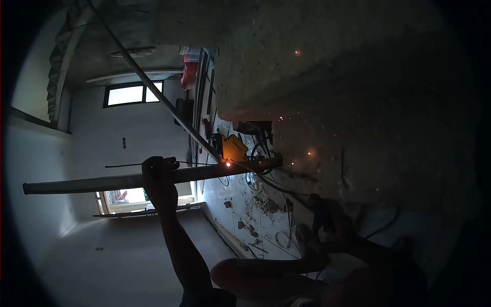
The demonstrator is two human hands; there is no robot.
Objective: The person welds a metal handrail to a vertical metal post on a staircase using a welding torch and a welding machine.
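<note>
I see a long metal bar [102, 181] running across mid-frame, its right end glowing with sparks [228, 163] where a thin rod [153, 92] crosses it. My left hand [158, 176] is wrapped tight around the bar, likely steadying it at the joint. My right hand [327, 225], near right, looks clenched on a dark tool; grip unclear in the dark. An orange machine [234, 148] sits just behind the sparks. Rubble and cables [261, 204] clutter the floor [128, 250] beyond.

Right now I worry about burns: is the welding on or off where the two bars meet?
On. A bright glow sits at the joint of the bars, and sparks fly around it.
</note>
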